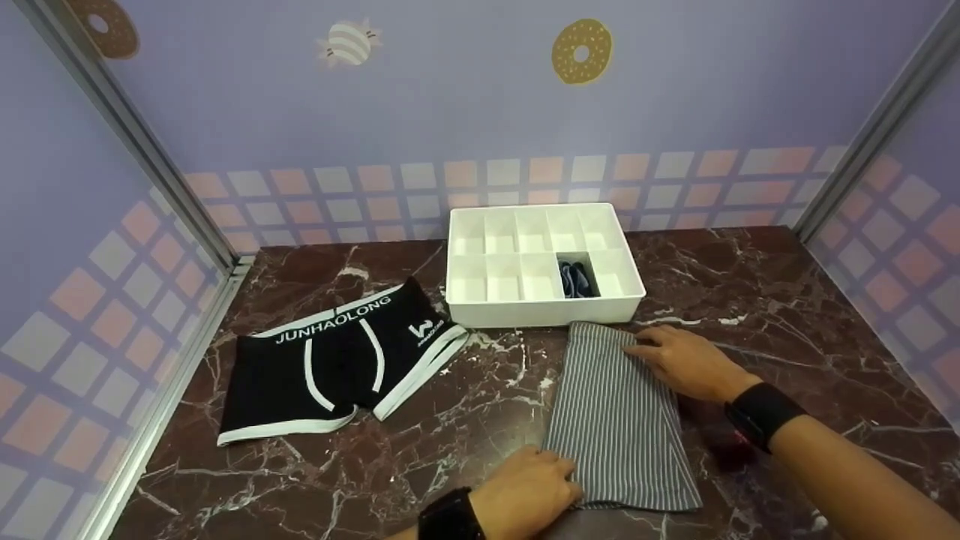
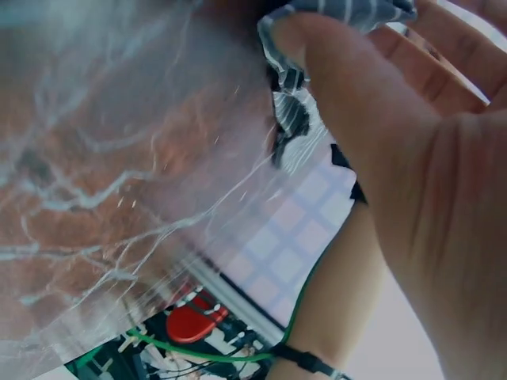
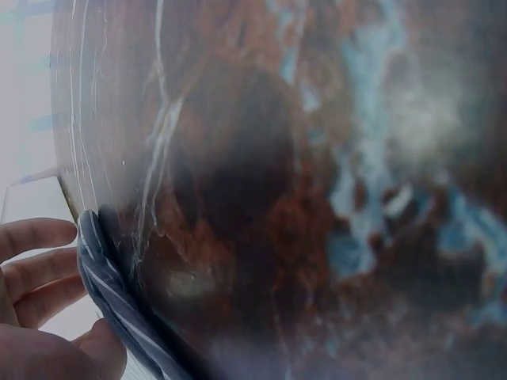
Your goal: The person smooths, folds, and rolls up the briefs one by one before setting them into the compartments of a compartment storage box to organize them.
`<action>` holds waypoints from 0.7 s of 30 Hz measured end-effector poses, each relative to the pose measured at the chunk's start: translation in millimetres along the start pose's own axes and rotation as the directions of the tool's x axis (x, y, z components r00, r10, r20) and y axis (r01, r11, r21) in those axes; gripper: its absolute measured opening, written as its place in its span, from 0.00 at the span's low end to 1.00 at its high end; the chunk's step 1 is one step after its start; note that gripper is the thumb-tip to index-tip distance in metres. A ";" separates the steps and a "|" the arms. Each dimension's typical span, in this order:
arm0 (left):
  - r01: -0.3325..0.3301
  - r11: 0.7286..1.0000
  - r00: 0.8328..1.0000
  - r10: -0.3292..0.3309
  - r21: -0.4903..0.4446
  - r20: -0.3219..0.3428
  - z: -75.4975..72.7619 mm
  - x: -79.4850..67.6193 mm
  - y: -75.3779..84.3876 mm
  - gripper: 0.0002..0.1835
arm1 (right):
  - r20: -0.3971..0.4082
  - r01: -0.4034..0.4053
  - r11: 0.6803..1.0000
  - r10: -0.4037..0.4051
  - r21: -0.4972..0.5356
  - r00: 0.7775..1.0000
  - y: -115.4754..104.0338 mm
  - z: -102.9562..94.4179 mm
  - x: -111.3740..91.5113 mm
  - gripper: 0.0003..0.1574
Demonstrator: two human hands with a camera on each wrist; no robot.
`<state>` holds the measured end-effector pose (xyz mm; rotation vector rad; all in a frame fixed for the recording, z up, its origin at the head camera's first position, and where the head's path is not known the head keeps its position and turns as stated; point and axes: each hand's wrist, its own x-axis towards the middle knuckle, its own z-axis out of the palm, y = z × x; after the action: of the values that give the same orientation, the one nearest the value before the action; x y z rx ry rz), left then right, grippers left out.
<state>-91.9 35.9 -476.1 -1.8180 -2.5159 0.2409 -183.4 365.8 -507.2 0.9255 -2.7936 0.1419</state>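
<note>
Grey-and-white striped boxer shorts [image 1: 619,420], folded over, lie on the marble table in front of the white box. My left hand [image 1: 525,487] pinches their lower left corner. In the left wrist view, striped cloth [image 2: 348,9] bunches around the thumb tip. My right hand [image 1: 686,360] is at the upper right edge, fingertips touching the cloth. Its fingers [image 3: 43,273] look relaxed in the right wrist view, along a raised edge of the shorts [image 3: 119,297]. Left of the shorts, black boxer briefs [image 1: 337,360] with white trim are spread flat.
The white divided box [image 1: 547,313] stands at the back against the patterned wall [image 1: 480,105]. One front compartment holds a dark folded cloth [image 1: 575,280]. Side panels with metal frames [image 1: 154,142] bound the marble table [image 1: 420,472] left and right.
</note>
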 end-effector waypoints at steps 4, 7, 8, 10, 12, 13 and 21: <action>0.045 0.998 0.999 -0.045 -0.038 0.006 2.0 -8.1 -8.3 0.13 | 0.013 -0.009 1.000 0.009 0.012 1.000 -4.1 -3.0 -1.0 0.25; 0.099 0.995 0.995 -0.099 -0.019 -0.020 4.3 -13.6 -17.0 0.09 | 0.017 -0.003 1.000 0.003 -0.002 1.000 -8.0 -4.1 -1.7 0.26; 0.121 0.993 0.992 -0.121 -0.016 -0.032 5.1 -15.3 -20.4 0.08 | 0.018 0.001 1.000 -0.001 -0.012 1.000 -9.2 -4.1 -2.0 0.26; 0.165 0.986 0.985 -0.166 -0.011 -0.055 7.1 -18.6 -27.8 0.06 | 0.018 0.010 1.000 -0.009 -0.022 1.000 -11.6 -3.8 -2.8 0.26; 0.205 0.979 0.976 -0.206 -0.018 -0.071 9.2 -21.7 -35.3 0.06 | 0.023 0.015 1.000 -0.014 -0.025 1.000 -14.1 -3.3 -3.6 0.26; 0.223 0.975 0.971 -0.224 -0.019 -0.079 10.1 -23.1 -39.0 0.06 | 0.025 0.016 1.000 -0.015 -0.026 1.000 -15.3 -3.0 -4.0 0.26; 0.329 0.944 0.937 -0.323 0.022 -0.130 19.4 -29.4 -65.3 0.07 | -0.008 0.036 0.999 -0.037 -0.030 0.999 -24.4 -1.6 -8.0 0.25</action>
<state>-146.2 -14.0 -484.0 -1.3237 -2.6444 0.1629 -162.2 351.1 -506.6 0.9656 -2.7610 0.0979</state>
